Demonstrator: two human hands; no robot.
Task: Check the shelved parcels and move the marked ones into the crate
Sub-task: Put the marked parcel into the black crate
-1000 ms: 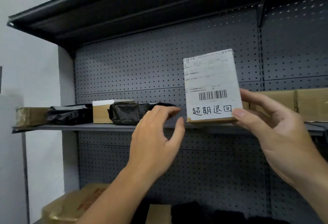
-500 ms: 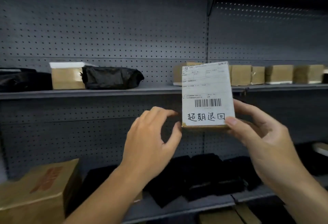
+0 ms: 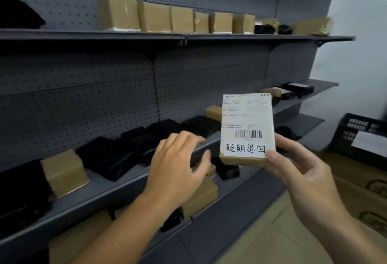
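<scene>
1. The right hand [image 3: 301, 171] holds a small parcel [image 3: 247, 129] upright in front of the shelving, thumb on the label's lower right corner and fingers behind the box. The label faces the camera, with a barcode and four handwritten characters beneath it, so this parcel looks like a marked one.
2. The left hand [image 3: 180, 165] holds nothing; its fingers are loosely spread just left of the parcel, not touching it. It is best kept free, or brought under the box as a support.
3. The black crate [image 3: 356, 136] sits low at the right edge, well apart from the parcel, with something white lying in it. The step in hand is likely the carry to it.
4. To do it well, grip the cardboard sides firmly rather than the label, which may be slick.
5. Swing the parcel right and down, clear of the shelf edge [image 3: 297, 102].
6. Lower it into the crate rather than dropping it, label up so the mark stays readable.
</scene>
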